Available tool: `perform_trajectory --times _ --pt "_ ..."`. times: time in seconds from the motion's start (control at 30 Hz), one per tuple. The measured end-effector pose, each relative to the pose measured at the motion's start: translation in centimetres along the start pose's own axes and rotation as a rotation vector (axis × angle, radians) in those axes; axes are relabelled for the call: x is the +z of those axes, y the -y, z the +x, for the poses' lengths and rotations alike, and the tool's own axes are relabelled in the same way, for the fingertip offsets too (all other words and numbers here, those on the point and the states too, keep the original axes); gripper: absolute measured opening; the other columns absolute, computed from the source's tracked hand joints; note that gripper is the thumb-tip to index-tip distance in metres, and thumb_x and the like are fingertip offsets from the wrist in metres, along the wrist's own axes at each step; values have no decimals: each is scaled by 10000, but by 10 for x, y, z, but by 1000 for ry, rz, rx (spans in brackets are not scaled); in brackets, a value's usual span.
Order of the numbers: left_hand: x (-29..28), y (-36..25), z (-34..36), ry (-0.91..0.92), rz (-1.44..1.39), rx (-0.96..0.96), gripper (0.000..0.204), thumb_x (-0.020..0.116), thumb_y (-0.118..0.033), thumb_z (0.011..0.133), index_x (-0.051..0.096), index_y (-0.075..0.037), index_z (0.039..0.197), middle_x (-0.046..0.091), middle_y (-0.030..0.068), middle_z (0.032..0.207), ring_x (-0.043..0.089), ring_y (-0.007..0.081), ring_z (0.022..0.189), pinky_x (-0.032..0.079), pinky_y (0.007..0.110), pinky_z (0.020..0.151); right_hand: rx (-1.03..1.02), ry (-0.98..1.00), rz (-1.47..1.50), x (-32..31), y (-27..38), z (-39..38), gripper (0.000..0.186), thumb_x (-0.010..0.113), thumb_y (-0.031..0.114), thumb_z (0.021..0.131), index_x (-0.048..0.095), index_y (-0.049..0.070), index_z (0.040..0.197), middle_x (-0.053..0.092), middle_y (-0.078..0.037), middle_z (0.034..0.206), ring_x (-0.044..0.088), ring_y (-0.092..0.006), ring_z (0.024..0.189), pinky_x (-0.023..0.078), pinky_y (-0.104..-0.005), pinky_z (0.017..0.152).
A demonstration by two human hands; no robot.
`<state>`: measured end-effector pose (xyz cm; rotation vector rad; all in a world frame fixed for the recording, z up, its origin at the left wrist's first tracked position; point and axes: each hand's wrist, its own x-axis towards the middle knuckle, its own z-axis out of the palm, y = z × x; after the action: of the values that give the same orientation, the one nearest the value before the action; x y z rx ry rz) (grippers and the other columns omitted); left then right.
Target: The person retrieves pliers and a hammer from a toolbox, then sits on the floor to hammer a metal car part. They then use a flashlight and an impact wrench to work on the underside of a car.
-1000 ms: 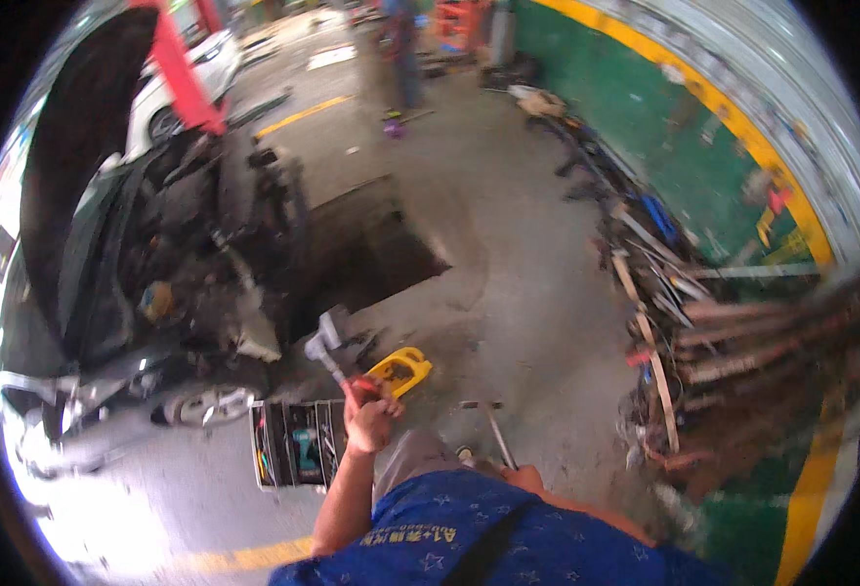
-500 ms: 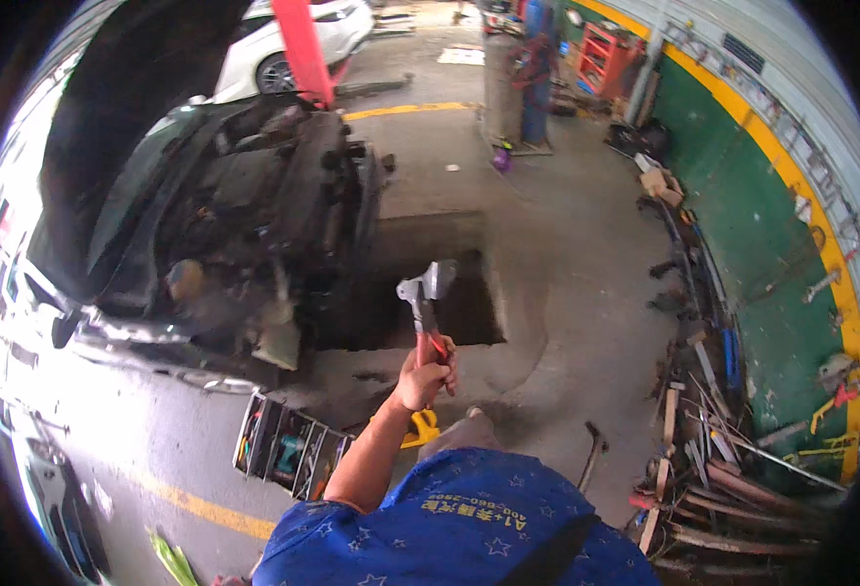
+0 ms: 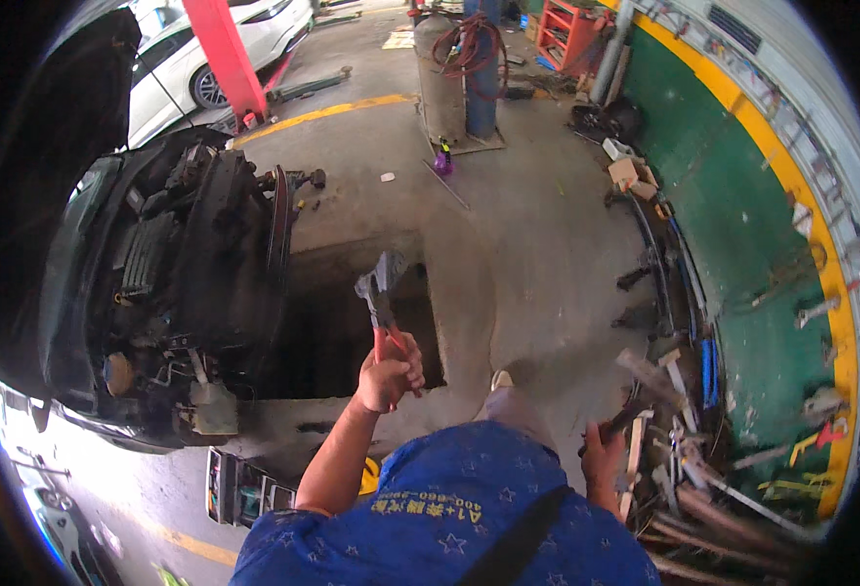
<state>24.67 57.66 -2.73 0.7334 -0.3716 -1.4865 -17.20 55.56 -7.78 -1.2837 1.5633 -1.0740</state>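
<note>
A: What has the left hand got?

B: Its fingers are clenched round the red grips of a pair of pliers. The grey metal head points up toward twelve o'clock, raised in front of the person and seen against the dark inspection pit in the concrete floor.

A: And the right hand?

B: Down at four o'clock from the left one, beside the hip. It is wrapped round a dark, slim handle that slants up toward two o'clock. I cannot tell what kind of tool it is.

A: What lies near that hand?

B: A heap of scrap metal bars and parts just to its three o'clock, running along the foot of the green wall with the yellow stripe.

A: What is on the other side?

B: A dark car with its bonnet up and the front stripped, at nine o'clock from the pliers, engine bay exposed. An open tool case sits on the floor at seven o'clock from the left hand, close to the person's elbow.

A: Further off?

B: A red lift post and a white car at eleven o'clock, and a grey tank with hose at twelve.
</note>
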Motion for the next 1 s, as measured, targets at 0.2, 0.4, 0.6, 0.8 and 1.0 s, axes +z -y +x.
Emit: perform_trajectory --times 0.2,0.4,0.6,0.8,1.0 --pt "40 -30 120 -299 -258 158 315 542 -1 707 494 -78 1008 470 62 785 471 188 634 428 336 577 -151 405 -223 77 73 215 266 730 250 860 592 33 794 525 17 676 485 -97 650 416 -306 573" --pt "0 -66 220 -508 220 295 331 626 43 727 548 -56 1033 543 44 802 587 183 642 495 325 541 -269 622 225 224 85 379 215 592 118 910 664 -76 967 685 -108 834 635 -184 732 516 -337 659" --pt "-31 -68 240 -483 -168 432 357 550 20 779 487 -80 1115 507 38 841 523 146 615 445 290 531 -169 492 -712 307 138 419 535 661 526 870 716 2 962 703 -197 829 641 -367 756 501 -514 713" --pt "-45 -206 365 -516 -116 333 356 587 18 759 512 -90 1089 521 29 838 529 130 618 458 293 536 -216 746 32 438 203 553 362 605 307 904 684 -39 977 693 -168 809 653 -304 749 513 -448 698" --pt "-88 -283 444 -547 -91 383 409 612 49 703 509 -64 1082 506 61 778 502 174 581 435 308 531 -241 818 -10 549 274 615 150 586 117 948 616 -18 888 576 7 799 517 -102 725 426 -288 609"
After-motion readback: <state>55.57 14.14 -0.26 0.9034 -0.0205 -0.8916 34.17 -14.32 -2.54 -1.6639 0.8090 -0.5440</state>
